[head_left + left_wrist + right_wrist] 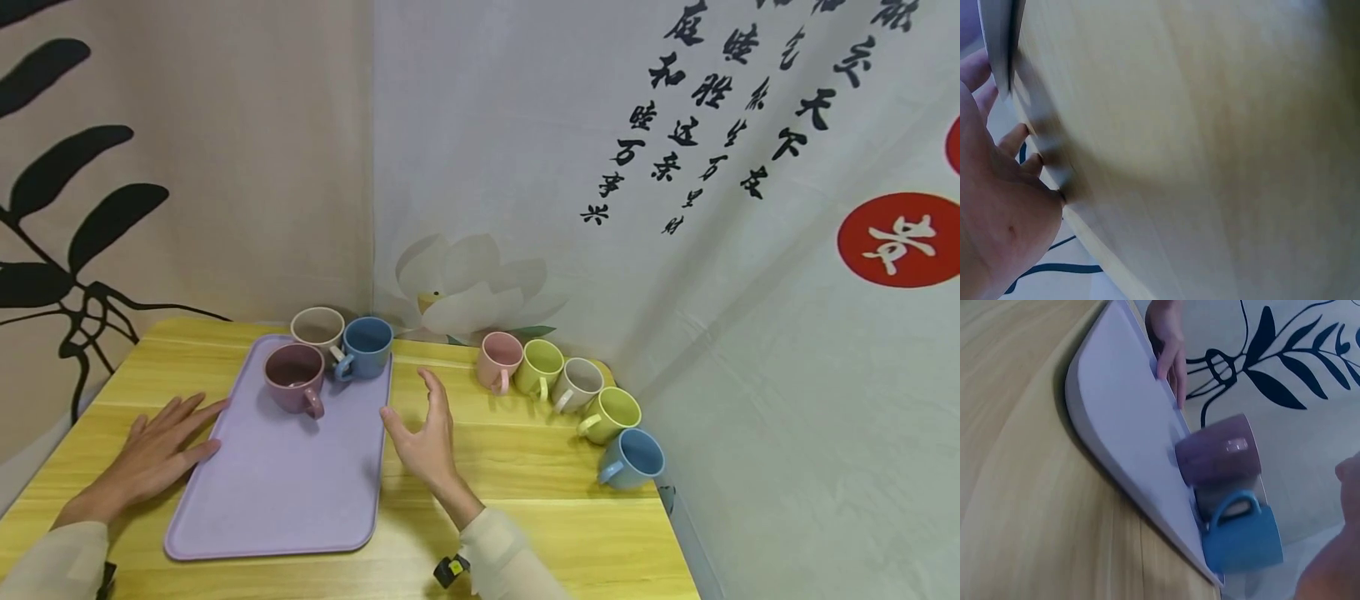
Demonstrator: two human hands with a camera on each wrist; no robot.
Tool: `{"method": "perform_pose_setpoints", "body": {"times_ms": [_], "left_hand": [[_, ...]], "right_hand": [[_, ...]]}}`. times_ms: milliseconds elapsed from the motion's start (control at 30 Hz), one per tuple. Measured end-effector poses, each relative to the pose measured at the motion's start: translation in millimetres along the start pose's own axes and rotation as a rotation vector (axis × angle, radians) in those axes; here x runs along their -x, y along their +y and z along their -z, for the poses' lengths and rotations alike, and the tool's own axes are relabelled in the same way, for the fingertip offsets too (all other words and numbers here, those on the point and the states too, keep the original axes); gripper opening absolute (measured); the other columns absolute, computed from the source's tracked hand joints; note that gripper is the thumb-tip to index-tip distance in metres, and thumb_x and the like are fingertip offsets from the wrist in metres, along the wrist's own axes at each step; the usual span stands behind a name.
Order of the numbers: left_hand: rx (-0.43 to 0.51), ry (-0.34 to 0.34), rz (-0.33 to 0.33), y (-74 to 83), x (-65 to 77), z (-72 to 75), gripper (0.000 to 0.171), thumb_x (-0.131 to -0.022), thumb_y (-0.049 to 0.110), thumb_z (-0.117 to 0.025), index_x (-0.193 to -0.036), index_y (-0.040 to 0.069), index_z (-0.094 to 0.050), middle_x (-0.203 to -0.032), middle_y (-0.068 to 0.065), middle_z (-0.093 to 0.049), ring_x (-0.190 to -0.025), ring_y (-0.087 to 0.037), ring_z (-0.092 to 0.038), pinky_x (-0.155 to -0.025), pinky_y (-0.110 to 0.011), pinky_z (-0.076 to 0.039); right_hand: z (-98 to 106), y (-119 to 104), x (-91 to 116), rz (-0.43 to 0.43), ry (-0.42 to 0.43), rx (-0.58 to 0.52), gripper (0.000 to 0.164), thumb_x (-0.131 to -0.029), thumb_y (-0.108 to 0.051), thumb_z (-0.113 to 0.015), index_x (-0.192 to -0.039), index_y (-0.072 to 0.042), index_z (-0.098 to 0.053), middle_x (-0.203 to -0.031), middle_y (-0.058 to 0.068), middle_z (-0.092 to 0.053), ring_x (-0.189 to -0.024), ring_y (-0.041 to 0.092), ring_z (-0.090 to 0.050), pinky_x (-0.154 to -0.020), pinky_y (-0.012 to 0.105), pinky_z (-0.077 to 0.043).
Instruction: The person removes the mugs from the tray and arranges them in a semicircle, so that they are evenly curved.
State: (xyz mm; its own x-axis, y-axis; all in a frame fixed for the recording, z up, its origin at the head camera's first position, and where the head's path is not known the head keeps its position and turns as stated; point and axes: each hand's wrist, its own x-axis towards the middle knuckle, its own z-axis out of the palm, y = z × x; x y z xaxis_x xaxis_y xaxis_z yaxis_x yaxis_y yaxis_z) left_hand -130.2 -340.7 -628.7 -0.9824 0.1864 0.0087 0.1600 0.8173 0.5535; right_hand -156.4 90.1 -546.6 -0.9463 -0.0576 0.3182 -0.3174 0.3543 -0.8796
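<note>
A lilac tray [292,492] lies on the wooden table, holding a mauve mug [288,379], a blue mug [367,346] and a beige mug [318,325] grouped at its far end. My left hand [153,454] rests beside the tray's left edge, its fingers spread and touching the rim; the left wrist view catches the rim and fingertips. To the tray's right, my right hand [427,446] hovers with thumb and fingers parted and nothing between them. In the right wrist view, the blue mug [1244,540] partly hides the beige one.
Along the table's right side, a curved row has a pink mug [500,361], a lime mug [540,368], a pale grey mug [577,383], another lime mug [611,412] and a blue mug [633,458]. A printed curtain [480,167] hangs behind the table.
</note>
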Motion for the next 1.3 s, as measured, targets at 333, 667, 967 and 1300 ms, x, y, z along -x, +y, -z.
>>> {"method": "perform_pose_setpoints", "body": {"times_ms": [333,667,967,1300], "left_hand": [[-0.002,-0.016,0.011,0.8,-0.5,1.1,0.070,-0.118,0.043,-0.054,-0.177,0.012,-0.033,-0.180,-0.044,-0.018,-0.167,-0.073,0.000,-0.126,-0.090,0.018],[-0.005,-0.019,0.014,1.7,0.3,3.3,0.070,-0.118,0.042,-0.054,-0.177,0.012,-0.033,-0.179,-0.045,-0.018,-0.166,-0.074,-0.001,-0.126,-0.091,0.017],[-0.002,-0.021,0.020,1.2,0.9,1.8,0.070,-0.118,0.043,-0.054,-0.177,0.012,-0.033,-0.180,-0.044,-0.016,-0.166,-0.074,0.000,-0.126,-0.091,0.018],[-0.005,-0.015,0.017,0.3,-0.7,0.2,0.069,-0.118,0.042,-0.055,-0.177,0.012,-0.034,-0.180,-0.044,-0.017,-0.166,-0.074,-0.001,-0.125,-0.092,0.017]], "right_hand": [[-31.9,-9.1,3.0,-0.008,-0.094,0.020,0.078,-0.100,-0.038,-0.085,-0.167,-0.022,-0.047,-0.175,0.003,-0.052,-0.164,0.022,-0.050,-0.136,0.052,-0.043],[-58.0,-10.7,11.1,-0.034,-0.178,0.025,0.076,-0.101,-0.038,-0.085,-0.166,-0.021,-0.049,-0.169,0.001,-0.058,-0.156,0.024,-0.057,-0.132,0.045,-0.048],[-75.2,-7.6,13.6,-0.027,-0.268,0.054,0.061,-0.106,-0.035,-0.080,-0.159,-0.012,-0.060,-0.161,0.009,-0.067,-0.151,0.031,-0.063,-0.127,0.040,-0.052],[-91.5,-6.1,9.2,-0.068,-0.366,-0.038,0.055,-0.110,-0.024,-0.074,-0.158,-0.001,-0.058,-0.159,0.018,-0.068,-0.148,0.041,-0.066,-0.124,0.043,-0.058]]}}
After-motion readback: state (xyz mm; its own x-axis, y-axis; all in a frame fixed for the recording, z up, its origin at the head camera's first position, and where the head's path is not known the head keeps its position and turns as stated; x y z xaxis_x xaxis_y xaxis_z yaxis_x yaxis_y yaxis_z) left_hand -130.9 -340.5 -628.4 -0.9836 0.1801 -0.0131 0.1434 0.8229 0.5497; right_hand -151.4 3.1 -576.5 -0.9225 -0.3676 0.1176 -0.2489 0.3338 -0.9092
